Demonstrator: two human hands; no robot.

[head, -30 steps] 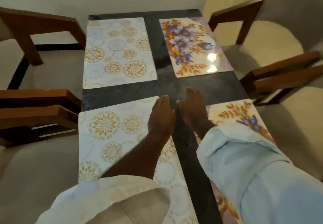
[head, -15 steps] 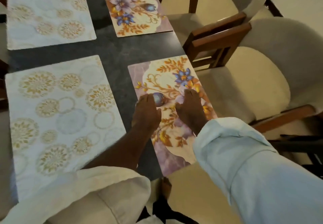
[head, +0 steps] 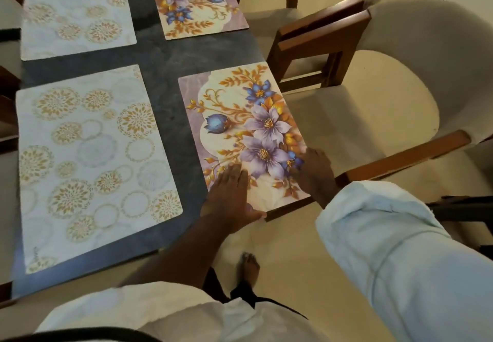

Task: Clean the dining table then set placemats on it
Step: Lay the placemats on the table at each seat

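Observation:
A dark dining table carries several placemats. Two white mats with gold circles lie on the left, one near and one far. Two floral mats with purple and blue flowers lie on the right, one far and one near. My left hand lies flat on the near floral mat's front left corner, thumb at its front edge. My right hand rests flat on the same mat's front right corner, at the table's edge. Neither hand grips anything.
Cream upholstered chairs with brown wooden arms stand along the table's right side, close to the near floral mat. More chair arms show at the left edge. My bare foot stands on the pale floor below the table's front edge.
Both hands slid back along the near floral mat, from its middle to its front corners, and spread apart. The view shifted right and down, showing more of the mat.

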